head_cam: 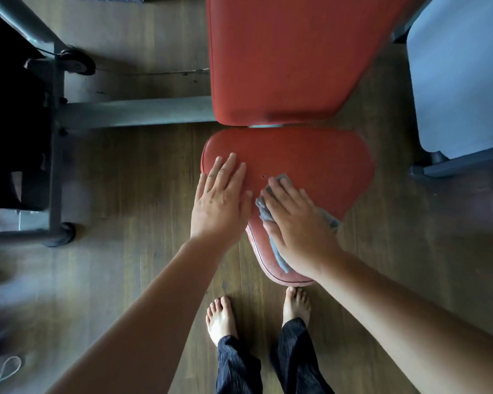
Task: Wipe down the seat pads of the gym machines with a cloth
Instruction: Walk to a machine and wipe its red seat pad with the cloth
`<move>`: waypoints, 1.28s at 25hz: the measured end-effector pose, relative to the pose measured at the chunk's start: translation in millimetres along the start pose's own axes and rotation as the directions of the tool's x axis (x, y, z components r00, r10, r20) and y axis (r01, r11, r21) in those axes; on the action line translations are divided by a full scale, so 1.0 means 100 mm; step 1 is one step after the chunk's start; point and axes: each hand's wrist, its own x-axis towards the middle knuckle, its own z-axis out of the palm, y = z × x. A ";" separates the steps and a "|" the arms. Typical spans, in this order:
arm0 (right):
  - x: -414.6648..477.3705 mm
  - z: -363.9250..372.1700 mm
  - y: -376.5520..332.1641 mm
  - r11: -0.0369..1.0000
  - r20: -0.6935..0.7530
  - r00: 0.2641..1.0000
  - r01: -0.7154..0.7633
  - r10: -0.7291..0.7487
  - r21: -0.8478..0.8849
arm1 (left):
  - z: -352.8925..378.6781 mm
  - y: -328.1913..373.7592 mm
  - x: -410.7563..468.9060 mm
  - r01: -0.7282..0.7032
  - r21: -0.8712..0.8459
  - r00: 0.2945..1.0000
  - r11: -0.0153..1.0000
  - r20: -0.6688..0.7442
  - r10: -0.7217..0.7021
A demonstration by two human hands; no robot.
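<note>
White cord [0,371]: far to the left of my left fingers [229,166] and back toward me, looped on the floor [142,194]; blurred.
Grey machine frame [54,137]: well to the left of my left fingers, standing on the wooden floor.
Left hand [221,200]: palm down on the left edge of the red seat pad [310,157]; fingers straight and slightly spread, holding nothing.
Bare feet [221,317]: on the floor beneath my wrists, near the narrow end of the seat pad; dark trouser legs above them.
Seat pad: under both my hands, wide beyond my fingertips and narrowing toward me.
Cloth [263,213]: grey, pressed between my right palm and the seat pad; its edges show past my fingertips, along the thumb side and out beyond the little finger.
Right hand [299,223]: just right of my left hand, not touching it; right fingers [276,189] straight and close together, lying flat on the cloth rather than gripping it.
Back pad [290,58]: red, beyond my fingertips, a narrow gap from the seat pad.
Grey-blue pad [461,81]: well to the right of my right fingers.
</note>
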 end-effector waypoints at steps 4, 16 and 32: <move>0.32 -0.04 0.39 0.997 -0.052 0.995 -0.082 0.082 0.012 | 0.11 -0.02 -0.05 -0.079 0.066 0.997 0.995 0.023 0.078; 0.53 0.03 -0.19 0.974 -0.099 0.970 -0.224 0.222 -0.015 | 0.20 -0.13 -0.08 -0.098 0.049 0.994 0.994 0.045 0.095; -0.21 0.08 -0.44 0.972 -0.060 0.970 -0.235 0.235 0.012 | 0.11 -0.13 -0.05 -0.031 -0.013 0.989 0.999 0.142 0.033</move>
